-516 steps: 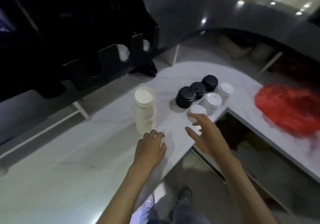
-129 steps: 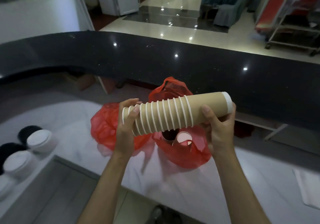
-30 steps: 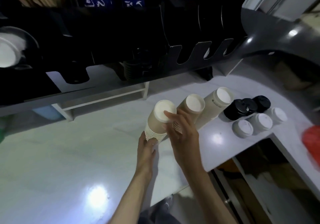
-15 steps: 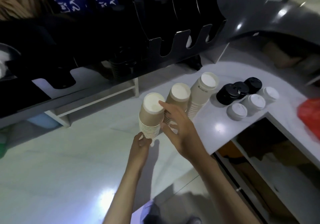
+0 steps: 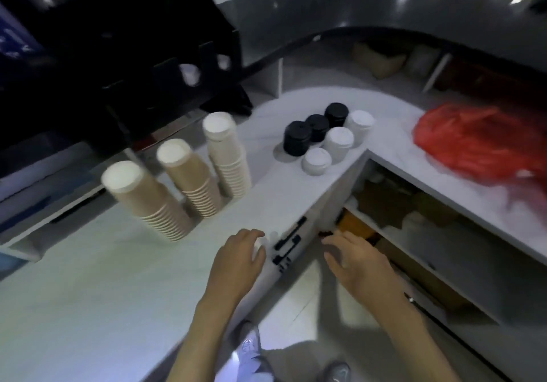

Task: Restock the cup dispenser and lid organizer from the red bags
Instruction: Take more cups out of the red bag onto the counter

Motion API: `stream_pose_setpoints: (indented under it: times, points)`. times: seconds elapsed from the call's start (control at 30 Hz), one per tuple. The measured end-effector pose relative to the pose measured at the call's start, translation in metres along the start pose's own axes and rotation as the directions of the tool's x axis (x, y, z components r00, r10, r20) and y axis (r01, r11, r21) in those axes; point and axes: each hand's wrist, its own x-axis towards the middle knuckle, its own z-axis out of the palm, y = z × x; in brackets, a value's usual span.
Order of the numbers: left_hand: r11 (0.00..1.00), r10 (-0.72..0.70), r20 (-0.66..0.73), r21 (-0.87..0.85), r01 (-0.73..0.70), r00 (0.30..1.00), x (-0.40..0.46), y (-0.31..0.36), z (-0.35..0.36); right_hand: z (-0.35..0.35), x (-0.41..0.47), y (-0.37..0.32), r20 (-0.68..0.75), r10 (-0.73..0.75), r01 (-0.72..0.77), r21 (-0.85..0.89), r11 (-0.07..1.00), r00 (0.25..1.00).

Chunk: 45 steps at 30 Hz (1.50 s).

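Three stacks of upside-down paper cups stand in a row on the white counter [image 5: 88, 293]: a brown stack [image 5: 146, 199] at the left, a second brown stack [image 5: 191, 176] in the middle, a white stack [image 5: 226, 154] at the right. Black lid stacks [image 5: 297, 137] and white lid stacks [image 5: 339, 142] sit near the counter's inner corner. A red bag [image 5: 479, 142] lies on the right-hand counter. The black dispenser and lid organizer [image 5: 165, 65] hangs above at the back. My left hand [image 5: 241, 260] rests at the counter's edge, fingers loose, holding nothing. My right hand [image 5: 355, 259] hovers empty over the gap.
Below the counter's edge is a cabinet front with black handles [image 5: 288, 242]. Open shelves [image 5: 414, 233] with boxes run under the right counter. A dark curved bar top [image 5: 384, 6] rises behind. My shoes [image 5: 251, 349] show on the tiled floor.
Both hands have let go of the left brown cup stack and drawn back to the counter's edge. The view has swung right, bringing the red bag into sight.
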Motion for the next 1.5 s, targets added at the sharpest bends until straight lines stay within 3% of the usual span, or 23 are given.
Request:
stream_pose_setpoints:
  times: [0.17,0.43,0.67,0.93,1.07,1.13,1.33,1.5]
  points:
    - [0.951,0.264,0.026,0.162,-0.264,0.964,0.019,0.102,0.047,-0.059,-0.062,0.095,-0.083,0.127,-0.131,-0.041,0.991,0.988]
    - [0.807,0.564,0.081,0.160,-0.569,0.822,0.035,0.267,0.117,-0.143,-0.154,0.200,-0.167,0.464,-0.461,0.059,0.885,0.870]
    - [0.702,0.680,0.118,0.180,-0.689,0.724,0.057,0.367,0.174,-0.182,-0.182,0.271,-0.254,0.595,-0.582,0.134,0.802,0.762]
    - [0.636,0.757,0.119,0.088,-0.766,0.642,0.119,0.461,0.239,-0.236,-0.163,0.351,-0.296,0.626,-0.621,0.125,0.774,0.721]
    - [0.661,0.745,0.083,0.040,-0.749,0.662,0.158,0.507,0.266,-0.273,-0.129,0.392,-0.295,0.600,-0.601,0.098,0.793,0.744]
    - [0.640,0.766,0.064,0.009,-0.768,0.640,0.176,0.531,0.278,-0.292,-0.107,0.411,-0.291,0.584,-0.585,0.095,0.806,0.758]
    - [0.645,0.763,-0.006,-0.054,-0.762,0.646,0.206,0.592,0.295,-0.344,-0.040,0.463,-0.506,0.502,-0.460,0.218,0.861,0.701]
    - [0.659,0.752,0.032,-0.004,-0.752,0.659,0.216,0.622,0.315,-0.373,-0.004,0.519,-0.509,0.445,-0.415,0.178,0.892,0.737]
